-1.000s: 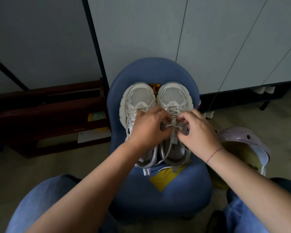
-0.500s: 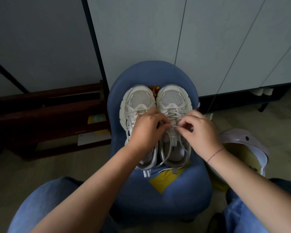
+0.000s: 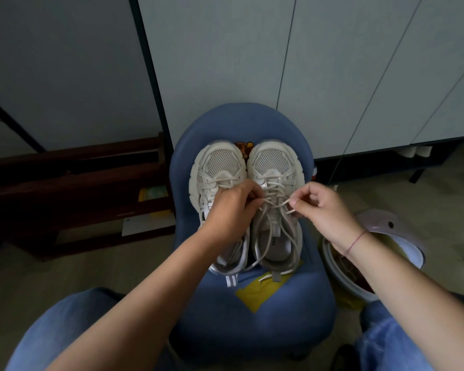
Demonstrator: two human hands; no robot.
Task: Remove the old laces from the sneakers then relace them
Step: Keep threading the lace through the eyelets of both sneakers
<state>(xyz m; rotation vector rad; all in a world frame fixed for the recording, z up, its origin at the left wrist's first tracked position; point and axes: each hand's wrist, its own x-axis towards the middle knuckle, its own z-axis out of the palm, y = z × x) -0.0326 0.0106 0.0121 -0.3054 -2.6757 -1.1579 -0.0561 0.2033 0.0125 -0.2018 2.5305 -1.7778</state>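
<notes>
Plainly, both sneakers sit side by side on the blue chair (image 3: 279, 311), toes pointing away from the person. The left sneaker (image 3: 216, 167) is partly covered by the left hand (image 3: 231, 210), whose fingers are curled inward and appear to pinch a strand of the lace (image 3: 273, 202) where it crosses toward the right sneaker (image 3: 275, 162). That shoe's lace is slack, threaded through the eyelets but loosened into loops that trail down past the heel. The right hand (image 3: 319, 207) holds the lace near its tip between thumb and forefinger, the other fingers loosely curled.

The lace looks thin, soft and limp, so it should slide if pulled one crossing at a time but will likely snag if several loops are dragged together. The stiff tip is the best place to grip for feeding through eyelets, and the crossings nearest the tongue for drawing slack. The sneakers seem light and may shift on the padded seat unless one hand steadies them.

To the left, a dark wooden frame (image 3: 78, 183) lies low on the floor, well apart. A yellow patch (image 3: 255, 293) shows on the seat under the trailing loops. On the right, a pale basin (image 3: 397, 228) sits just beside the chair, under the right forearm, which could catch the elbow on a long pull.
</notes>
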